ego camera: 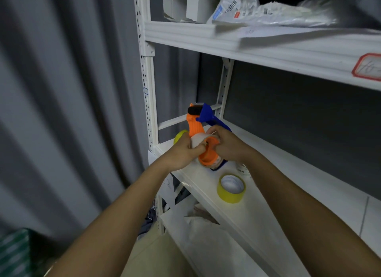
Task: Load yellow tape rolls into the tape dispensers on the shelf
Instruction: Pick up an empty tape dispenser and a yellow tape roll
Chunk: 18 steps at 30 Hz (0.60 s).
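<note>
A: How many dispensers are showing?

B: Two. An orange dispenser (195, 126) and a blue dispenser (210, 116) are standing together at the left end of the white shelf (288, 173).

A: Tape rolls?

B: Three are showing. One yellow roll (231, 188) is lying flat on the shelf, near the front edge. A second yellow roll (179, 136) is peeking out behind the left hand (185, 151). A pale roll (199, 141) is sitting on the orange hub (208, 155).

A: Hands?

B: Left-hand fingers are wrapping round the pale roll, gripping it. The right hand (226, 146) is closing on the hub side of the orange dispenser; its fingertips are hidden.
</note>
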Available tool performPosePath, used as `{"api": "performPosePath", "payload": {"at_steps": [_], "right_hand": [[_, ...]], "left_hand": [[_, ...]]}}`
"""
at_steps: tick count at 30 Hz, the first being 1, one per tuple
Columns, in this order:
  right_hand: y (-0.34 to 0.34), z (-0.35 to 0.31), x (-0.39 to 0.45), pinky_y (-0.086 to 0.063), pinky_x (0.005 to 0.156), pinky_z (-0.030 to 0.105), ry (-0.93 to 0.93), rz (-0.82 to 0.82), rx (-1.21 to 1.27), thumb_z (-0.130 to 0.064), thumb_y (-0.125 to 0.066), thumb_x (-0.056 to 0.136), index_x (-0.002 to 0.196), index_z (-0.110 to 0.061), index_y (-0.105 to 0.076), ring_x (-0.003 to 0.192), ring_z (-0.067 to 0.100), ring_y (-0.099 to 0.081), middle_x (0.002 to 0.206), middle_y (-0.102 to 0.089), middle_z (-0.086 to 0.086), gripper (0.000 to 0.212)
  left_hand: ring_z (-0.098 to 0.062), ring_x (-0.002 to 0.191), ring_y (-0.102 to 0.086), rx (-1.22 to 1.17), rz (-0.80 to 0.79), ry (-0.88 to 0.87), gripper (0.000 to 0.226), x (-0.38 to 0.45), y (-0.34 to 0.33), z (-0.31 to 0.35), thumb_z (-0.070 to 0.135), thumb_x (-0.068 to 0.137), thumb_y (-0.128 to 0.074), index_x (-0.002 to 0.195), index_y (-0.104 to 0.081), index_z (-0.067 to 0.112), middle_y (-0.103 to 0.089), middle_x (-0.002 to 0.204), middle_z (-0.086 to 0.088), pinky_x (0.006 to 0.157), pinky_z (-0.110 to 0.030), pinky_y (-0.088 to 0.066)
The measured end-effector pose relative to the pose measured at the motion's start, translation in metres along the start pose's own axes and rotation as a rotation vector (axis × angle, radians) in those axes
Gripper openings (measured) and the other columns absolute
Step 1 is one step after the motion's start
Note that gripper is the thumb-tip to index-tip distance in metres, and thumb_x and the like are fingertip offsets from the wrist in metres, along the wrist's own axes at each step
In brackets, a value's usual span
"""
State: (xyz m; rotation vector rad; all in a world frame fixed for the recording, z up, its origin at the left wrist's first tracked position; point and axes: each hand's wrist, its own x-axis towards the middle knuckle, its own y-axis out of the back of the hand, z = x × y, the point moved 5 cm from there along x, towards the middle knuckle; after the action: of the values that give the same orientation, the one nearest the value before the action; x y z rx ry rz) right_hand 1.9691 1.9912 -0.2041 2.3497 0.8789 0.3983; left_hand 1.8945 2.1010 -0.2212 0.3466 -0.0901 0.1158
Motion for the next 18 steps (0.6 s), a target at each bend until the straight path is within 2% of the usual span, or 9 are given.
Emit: {"api": "performPosePath", "payload": {"at_steps": [2, 4, 5, 8, 10, 12, 14, 17, 18], "right_hand": [[-0.001, 0.000, 0.001, -0.041, 0.066, 0.020, 0.011, 0.015, 0.003, -0.005, -0.048, 0.089, 0.105, -0.019, -0.048, 0.088, 0.014, -0.054, 0.089, -0.054, -0.005, 0.021], [-0.002, 0.001, -0.001, -0.042, 0.065, 0.015, 0.030, 0.058, 0.031, -0.005, -0.049, 0.090, 0.103, -0.020, -0.050, 0.088, 0.012, -0.054, 0.089, -0.055, -0.007, 0.020], [-0.002, 0.003, -0.003, -0.044, 0.069, 0.015, 0.036, 0.084, 0.054, -0.004, -0.050, 0.089, 0.103, -0.019, -0.053, 0.091, 0.013, -0.055, 0.092, -0.058, -0.006, 0.021], [0.000, 0.015, -0.010, -0.047, 0.092, 0.032, 0.027, 0.188, 0.079, 0.001, -0.051, 0.087, 0.110, -0.013, -0.060, 0.107, 0.025, -0.056, 0.113, -0.062, 0.009, 0.029], [-0.004, 0.021, -0.018, -0.046, 0.090, 0.030, -0.004, 0.253, 0.102, 0.001, -0.051, 0.088, 0.114, -0.015, -0.059, 0.111, 0.027, -0.054, 0.120, -0.059, 0.010, 0.031], [-0.013, 0.020, -0.026, -0.046, 0.083, 0.018, -0.003, 0.252, 0.178, 0.000, -0.049, 0.091, 0.113, -0.019, -0.057, 0.112, 0.026, -0.052, 0.125, -0.056, 0.010, 0.029], [-0.020, 0.018, -0.034, -0.047, 0.077, 0.014, -0.004, 0.221, 0.382, -0.003, -0.048, 0.090, 0.112, -0.019, -0.057, 0.112, 0.024, -0.052, 0.126, -0.054, 0.009, 0.028], [-0.025, 0.022, -0.047, -0.049, 0.076, 0.032, -0.049, 0.116, 0.909, -0.018, -0.055, 0.077, 0.122, -0.023, -0.052, 0.110, 0.023, -0.053, 0.127, -0.051, 0.006, 0.045], [-0.026, 0.023, -0.049, -0.050, 0.072, 0.032, -0.071, 0.103, 0.954, -0.024, -0.058, 0.080, 0.120, -0.028, -0.051, 0.107, 0.022, -0.053, 0.126, -0.051, 0.005, 0.041]], "left_hand": [[-0.020, 0.095, -0.057, 0.032, 0.013, -0.011, 0.025, 0.001, -0.002, 0.003, 0.022, 0.095, -0.051, 0.113, -0.046, 0.005, -0.052, 0.115, -0.024, 0.086, -0.037, -0.052], [-0.031, 0.102, -0.060, 0.017, 0.012, 0.007, 0.035, 0.002, -0.003, 0.003, 0.025, 0.096, -0.050, 0.120, -0.044, 0.000, -0.052, 0.119, -0.027, 0.093, -0.047, -0.051], [-0.030, 0.106, -0.061, -0.018, 0.012, 0.029, 0.036, 0.000, -0.002, 0.002, 0.029, 0.096, -0.050, 0.121, -0.046, 0.005, -0.055, 0.121, -0.024, 0.092, -0.047, -0.052], [-0.012, 0.099, -0.067, -0.280, -0.042, 0.178, 0.039, -0.007, -0.001, -0.003, 0.051, 0.093, -0.043, 0.118, -0.055, 0.025, -0.066, 0.114, -0.005, 0.080, -0.028, -0.057], [-0.017, 0.100, -0.065, -0.455, -0.034, 0.269, 0.048, -0.010, -0.003, -0.010, 0.054, 0.095, -0.034, 0.124, -0.054, 0.023, -0.067, 0.110, -0.004, 0.081, -0.030, -0.056], [-0.021, 0.103, -0.062, -0.548, -0.001, 0.291, 0.042, -0.012, -0.009, -0.011, 0.042, 0.099, -0.035, 0.130, -0.049, 0.019, -0.064, 0.114, -0.006, 0.085, -0.036, -0.054], [-0.024, 0.102, -0.061, -0.633, 0.031, 0.285, 0.033, -0.014, -0.018, -0.009, 0.034, 0.100, -0.037, 0.127, -0.051, 0.019, -0.063, 0.115, -0.008, 0.087, -0.042, -0.051], [-0.023, 0.095, -0.061, -0.593, 0.118, 0.210, 0.023, -0.014, -0.020, -0.005, 0.034, 0.101, -0.036, 0.109, -0.055, 0.025, -0.064, 0.105, -0.006, 0.088, -0.043, -0.050], [-0.021, 0.093, -0.060, -0.558, 0.156, 0.176, 0.022, -0.012, -0.020, -0.004, 0.034, 0.101, -0.035, 0.106, -0.056, 0.026, -0.064, 0.102, -0.005, 0.089, -0.043, -0.049]]}}
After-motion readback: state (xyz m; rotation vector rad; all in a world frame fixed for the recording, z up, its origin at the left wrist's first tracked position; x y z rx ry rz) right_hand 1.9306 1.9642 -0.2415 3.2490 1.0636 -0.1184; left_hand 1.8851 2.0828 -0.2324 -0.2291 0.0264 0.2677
